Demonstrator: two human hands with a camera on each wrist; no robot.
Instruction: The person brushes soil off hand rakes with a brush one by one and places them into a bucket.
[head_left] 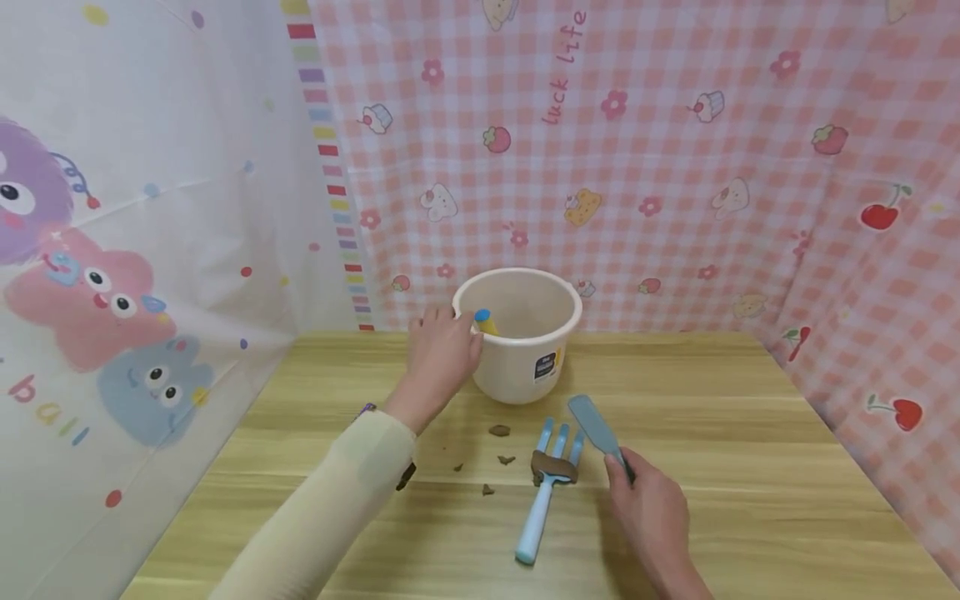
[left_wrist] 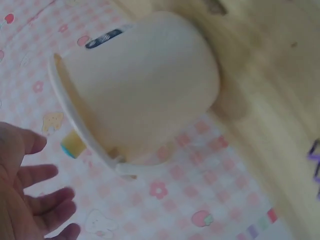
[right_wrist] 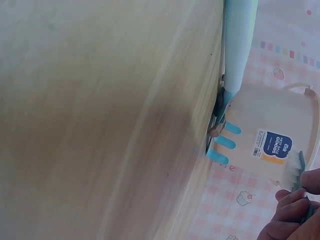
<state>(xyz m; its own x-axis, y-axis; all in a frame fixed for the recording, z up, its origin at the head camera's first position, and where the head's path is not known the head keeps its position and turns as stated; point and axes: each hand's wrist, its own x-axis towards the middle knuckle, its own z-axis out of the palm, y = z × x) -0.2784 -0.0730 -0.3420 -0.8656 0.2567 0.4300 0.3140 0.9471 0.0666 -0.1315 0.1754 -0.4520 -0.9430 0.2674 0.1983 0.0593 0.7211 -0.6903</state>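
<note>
Your L arm, in a pale sleeve [head_left: 322, 500], reaches fwd to the bucket's near-L rim; your L hand [head_left: 442, 346] is palm-in w/ fingers spread & slightly bent, nothing in its grasp. L wrist cam shows a gap betw. those fingers and the rim. Your R hand [head_left: 652, 504] is low on the R, fingers & thumb clamped round the scraper [head_left: 595, 423], blade angled up-L. Hands are well apart.

Scraper: flat, grey-blue, rounded tip. Bucket [head_left: 517, 375]: cream, upright, dark/yellow label on its front; a yellow piece w/ blue end [head_left: 487, 325] pokes up at its near-L rim, just beside your L fingers. Fork [head_left: 534, 525]: lt blue, 3 prongs, brown lump [head_left: 553, 468] across the prong bases.

Bucket's at the back of the table [head_left: 750, 467], R of your L hand. Fork lies in front of it, just L of your R hand & scraper; brown bits [head_left: 499, 431] are scattered L of the fork.
</note>
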